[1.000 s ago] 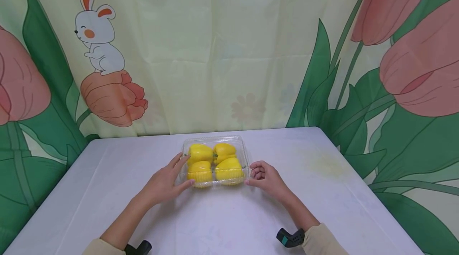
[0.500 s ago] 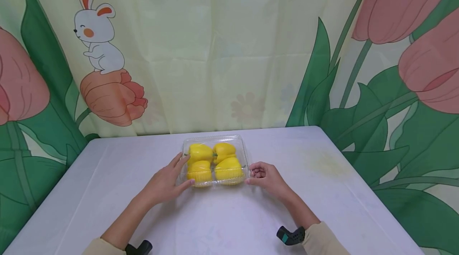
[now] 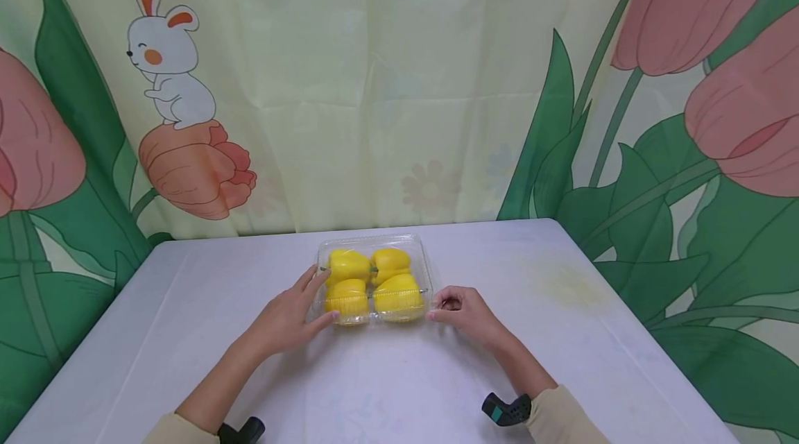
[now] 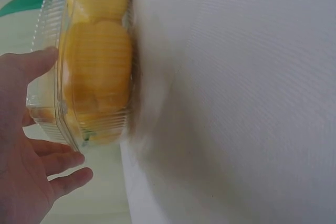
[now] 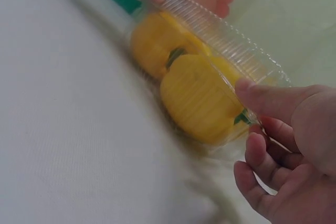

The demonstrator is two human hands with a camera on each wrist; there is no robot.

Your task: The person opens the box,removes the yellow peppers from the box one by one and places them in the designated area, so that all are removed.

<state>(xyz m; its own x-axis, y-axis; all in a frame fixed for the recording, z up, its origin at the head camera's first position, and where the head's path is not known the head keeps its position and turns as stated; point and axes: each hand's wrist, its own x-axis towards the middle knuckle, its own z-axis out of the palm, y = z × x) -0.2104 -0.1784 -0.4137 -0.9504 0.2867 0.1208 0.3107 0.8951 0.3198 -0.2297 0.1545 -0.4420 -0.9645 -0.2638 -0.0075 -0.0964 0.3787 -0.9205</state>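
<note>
A clear plastic clamshell box (image 3: 368, 244) with a ribbed rim lies on the white table, its lid down over several yellow bell peppers (image 3: 399, 297) with green stems. My left hand (image 3: 293, 316) holds the box's near left corner, thumb on the front edge and fingers spread along the left side. In the left wrist view, the thumb (image 4: 39, 64) presses the rim. At the near right corner, my right hand (image 3: 465, 312) pinches the rim between thumb and curled index finger, the other fingers curled below, as the right wrist view shows.
The table (image 3: 374, 388) has a white cover with a faint yellowish stain on its right side. Behind it hangs a curtain (image 3: 312, 83) printed with tulips and a rabbit. A black wrist camera (image 3: 505, 411) sits by the right sleeve.
My right fingers have curled in a little more at the box's right corner. The left hand and the box have stayed in place.
</note>
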